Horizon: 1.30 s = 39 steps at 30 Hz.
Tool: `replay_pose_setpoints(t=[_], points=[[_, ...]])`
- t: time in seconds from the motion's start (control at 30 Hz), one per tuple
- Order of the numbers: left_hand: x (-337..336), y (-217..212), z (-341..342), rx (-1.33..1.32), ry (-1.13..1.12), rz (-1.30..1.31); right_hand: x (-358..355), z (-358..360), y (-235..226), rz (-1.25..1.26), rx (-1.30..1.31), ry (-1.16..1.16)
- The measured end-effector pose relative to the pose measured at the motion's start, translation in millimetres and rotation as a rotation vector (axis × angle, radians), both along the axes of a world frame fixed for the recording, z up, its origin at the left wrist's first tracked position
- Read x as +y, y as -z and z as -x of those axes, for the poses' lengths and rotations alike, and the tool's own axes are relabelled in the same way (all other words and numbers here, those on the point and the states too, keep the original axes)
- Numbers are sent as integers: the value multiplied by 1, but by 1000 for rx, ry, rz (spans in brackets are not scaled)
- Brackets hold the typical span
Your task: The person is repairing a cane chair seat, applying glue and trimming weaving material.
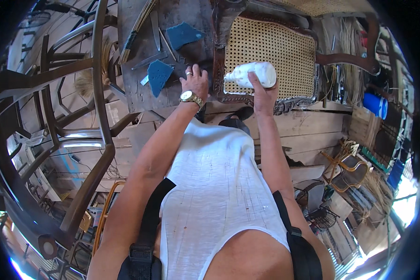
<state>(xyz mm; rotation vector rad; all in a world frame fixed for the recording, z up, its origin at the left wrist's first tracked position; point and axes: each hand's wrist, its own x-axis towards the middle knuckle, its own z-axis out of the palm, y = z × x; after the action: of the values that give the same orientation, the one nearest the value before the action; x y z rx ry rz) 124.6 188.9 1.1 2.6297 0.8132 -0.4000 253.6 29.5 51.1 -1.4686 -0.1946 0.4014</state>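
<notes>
My right hand [265, 97] is wrapped round a white squeeze bottle [252, 75], tipped on its side with its nozzle toward the left. Beneath the bottle is a woven cane panel [284, 51] set in a dark carved wooden chair frame [218, 65]. My left hand [195, 83], with a ring and a wristwatch, rests on the dark wooden table [140, 95] left of the frame, fingers stretched out. Near it lie two pieces of dark blue sandpaper [160, 77], one closer to me and one farther off. Whether anything comes from the nozzle I cannot tell.
A knife blade [155, 31], a thin stick and a bundle of cane strips [136, 35] lie at the table's far left. Dark wooden chair frames [100, 70] crowd the left. A blue container [374, 105] and loose fibres stand at right; a broom [91, 79] is behind the chairs.
</notes>
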Motion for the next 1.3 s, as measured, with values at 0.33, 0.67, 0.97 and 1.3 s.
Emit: replay_pose_setpoints(t=[0.33,0.67,0.97,1.3], points=[[0,4,2,-51,8,-29,11,-18,19,-25,42,114],[-1,5,3,-69,1,-37,25,-18,19,1,17,154],[-2,5,2,-77,-6,-34,24,-16,13,18,-6,115],[-1,2,1,-62,2,-33,15,-11,16,7,42,92]])
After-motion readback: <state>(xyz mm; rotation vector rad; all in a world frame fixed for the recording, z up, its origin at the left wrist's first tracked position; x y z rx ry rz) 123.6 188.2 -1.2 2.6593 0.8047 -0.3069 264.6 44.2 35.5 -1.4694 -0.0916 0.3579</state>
